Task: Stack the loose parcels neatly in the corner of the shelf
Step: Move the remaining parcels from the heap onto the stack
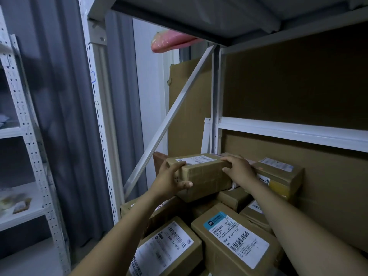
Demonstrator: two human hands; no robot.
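While both grips hold the brown parcel (pixel 203 176) at the middle of the frame, it sits above the loose pile, close to the rear upright (pixel 216 116) of the shelf (pixel 288 132), with the diagonal brace (pixel 173 114) running down to its left. The left grip (pixel 171 180) wraps its left end, thumb on the front face and fingers over the top. The right grip (pixel 239 170) curls over the top edge of the right end. Whether the parcel already touches a box below, I cannot tell.

To place it well, I judge it should be held level, turned square to the cardboard back wall (pixel 328 186), and lowered onto a flat box. The parcel with the blue label (pixel 229 242) and the white-labelled parcel (pixel 169 248) at lower centre lie askew, so a sloping base might let it slide. Let go only once it sits firm.
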